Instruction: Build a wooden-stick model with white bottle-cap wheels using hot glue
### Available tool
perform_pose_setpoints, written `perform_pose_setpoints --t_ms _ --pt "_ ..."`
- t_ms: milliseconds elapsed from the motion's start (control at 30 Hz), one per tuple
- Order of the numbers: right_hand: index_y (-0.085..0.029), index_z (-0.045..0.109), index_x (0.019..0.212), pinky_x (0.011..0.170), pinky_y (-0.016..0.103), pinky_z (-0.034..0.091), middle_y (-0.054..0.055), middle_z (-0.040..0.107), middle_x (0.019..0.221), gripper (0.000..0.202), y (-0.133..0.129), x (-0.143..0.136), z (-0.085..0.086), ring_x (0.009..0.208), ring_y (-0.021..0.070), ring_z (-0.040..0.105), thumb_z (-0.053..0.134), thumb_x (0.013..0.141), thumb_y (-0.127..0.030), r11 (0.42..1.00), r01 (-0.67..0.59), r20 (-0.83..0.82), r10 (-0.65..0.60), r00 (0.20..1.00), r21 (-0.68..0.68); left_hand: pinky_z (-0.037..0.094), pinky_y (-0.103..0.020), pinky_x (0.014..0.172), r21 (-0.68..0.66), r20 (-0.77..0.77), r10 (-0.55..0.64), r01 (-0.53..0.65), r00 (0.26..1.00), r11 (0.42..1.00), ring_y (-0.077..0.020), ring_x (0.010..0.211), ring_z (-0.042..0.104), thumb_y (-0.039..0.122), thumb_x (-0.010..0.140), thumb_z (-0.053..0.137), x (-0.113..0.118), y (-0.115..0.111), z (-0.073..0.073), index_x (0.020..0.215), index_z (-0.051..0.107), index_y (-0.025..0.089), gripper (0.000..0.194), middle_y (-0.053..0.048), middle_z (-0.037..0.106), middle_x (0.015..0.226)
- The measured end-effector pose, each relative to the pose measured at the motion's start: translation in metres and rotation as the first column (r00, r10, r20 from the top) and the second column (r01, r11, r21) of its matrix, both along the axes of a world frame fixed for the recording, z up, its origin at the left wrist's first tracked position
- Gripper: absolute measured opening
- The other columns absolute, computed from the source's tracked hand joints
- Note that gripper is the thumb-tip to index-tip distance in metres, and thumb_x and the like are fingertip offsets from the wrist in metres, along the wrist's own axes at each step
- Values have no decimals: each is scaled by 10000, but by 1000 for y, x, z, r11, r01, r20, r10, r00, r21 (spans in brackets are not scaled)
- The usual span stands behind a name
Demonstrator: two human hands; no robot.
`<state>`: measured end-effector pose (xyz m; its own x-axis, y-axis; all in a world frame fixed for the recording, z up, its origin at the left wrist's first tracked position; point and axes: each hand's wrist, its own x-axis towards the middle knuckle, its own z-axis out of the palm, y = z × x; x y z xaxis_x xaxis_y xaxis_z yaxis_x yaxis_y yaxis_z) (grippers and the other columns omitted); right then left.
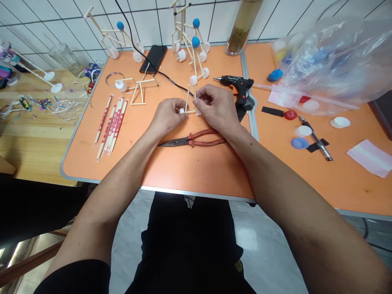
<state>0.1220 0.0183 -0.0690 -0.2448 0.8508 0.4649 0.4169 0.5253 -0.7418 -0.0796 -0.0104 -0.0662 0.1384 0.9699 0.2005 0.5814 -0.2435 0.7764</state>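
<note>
A small frame of thin wooden sticks [187,98] stands on the orange table between my hands. My left hand [168,116] is closed, thumb and fingers pinching a white cap [181,110] at the frame's lower left. My right hand [217,107] pinches the right side of the same frame, close to another white piece [198,113] partly hidden by the fingers. Just in front of my hands lie red-handled pliers [196,140], the handle ends near my right wrist. A black glue gun [237,86] rests beyond my right hand.
Stick models with white wheels and blue balls [196,41] stand by the tiled wall. Wrapped chopsticks [114,124], another stick frame [139,92] and a phone [153,59] lie left. Right are a plastic bag [339,61], a pen [318,143] and caps [299,143]. A black cable [159,72] crosses the table.
</note>
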Motion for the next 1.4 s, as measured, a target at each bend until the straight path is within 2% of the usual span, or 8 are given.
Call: perform_pose_setpoints --t_ms 167,367,667,1033,1400 --pt "-261 685 889 812 413 588 37 702 826 234 0 -1 -1 847 247 694 759 1021 -441 1000 -10 -17 10 1000 -6 468 -321 728 -10 -2 16 -16 1000 1000 -200 815 619 153 766 750 1 -2 3 886 733 208 133 -24 722 847" --pt "-270 688 875 819 432 607 42 712 803 299 -1 -1 2 829 259 689 783 1000 -524 1000 5 -10 -5 1000 -14 494 -336 747 -20 -7 32 -32 999 999 -227 881 651 168 750 737 2 -4 5 914 747 210 170 -43 746 895" --pt "-267 688 889 793 410 590 48 704 812 307 -1 -1 2 880 266 705 777 1013 -533 1000 10 10 -10 1000 -16 488 -349 780 -28 -18 42 -42 999 999 -222 864 635 137 759 738 3 -4 6 908 745 207 165 -36 722 876" --pt "-269 668 883 763 393 557 35 694 809 365 -1 -1 2 818 243 662 766 1004 -599 1000 3 -7 -3 1000 -3 479 -340 747 -34 -27 45 -46 999 998 -216 839 635 159 746 730 3 -3 7 920 755 210 183 -36 740 877" --pt "-272 686 878 810 418 585 37 700 791 351 -2 0 3 812 250 667 774 1006 -587 1000 -2 -15 2 1000 -8 494 -347 766 -22 -23 47 -48 999 999 -229 886 643 149 748 738 3 -4 7 916 752 212 180 -43 734 900"
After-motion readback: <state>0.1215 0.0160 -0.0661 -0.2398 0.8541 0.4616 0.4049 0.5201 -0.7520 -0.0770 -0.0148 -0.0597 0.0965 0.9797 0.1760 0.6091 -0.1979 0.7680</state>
